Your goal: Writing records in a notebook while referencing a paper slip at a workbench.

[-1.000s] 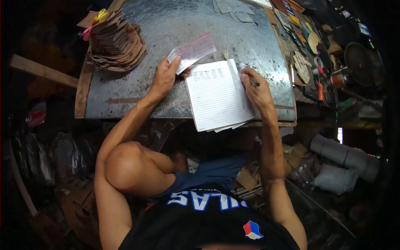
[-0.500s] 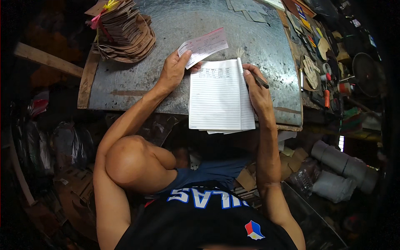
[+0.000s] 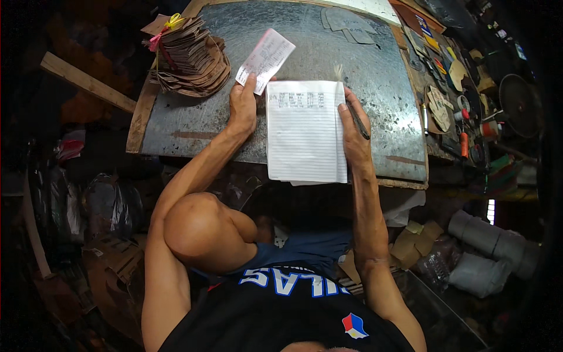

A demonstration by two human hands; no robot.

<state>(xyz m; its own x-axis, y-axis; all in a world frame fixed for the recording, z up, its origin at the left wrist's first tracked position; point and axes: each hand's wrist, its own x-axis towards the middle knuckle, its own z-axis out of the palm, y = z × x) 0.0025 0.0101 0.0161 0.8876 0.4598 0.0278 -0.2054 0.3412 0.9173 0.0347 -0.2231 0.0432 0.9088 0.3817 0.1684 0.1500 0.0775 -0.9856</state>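
Note:
A pink and white paper slip is pinched in my left hand, thumb on top, tilted up at the notebook's upper left corner. A lined notebook lies on the metal-topped table, with a block of handwriting near the top of its page. My right hand grips the notebook's right edge, thumb over the page. A dark pen is also held in that hand, lying across the fingers. Above the notebook's upper right corner sticks out a pale tassel.
A tied stack of brown cut pieces stands at the table's far left. Flat grey pattern pieces lie at the back. Hand tools, including an orange-handled one, crowd the right side. Rolled grey material lies below right.
The slip has turned more upright and moved a little left with my left hand. My right hand has shifted slightly left, and the notebook's right-hand pages have narrowed from view.

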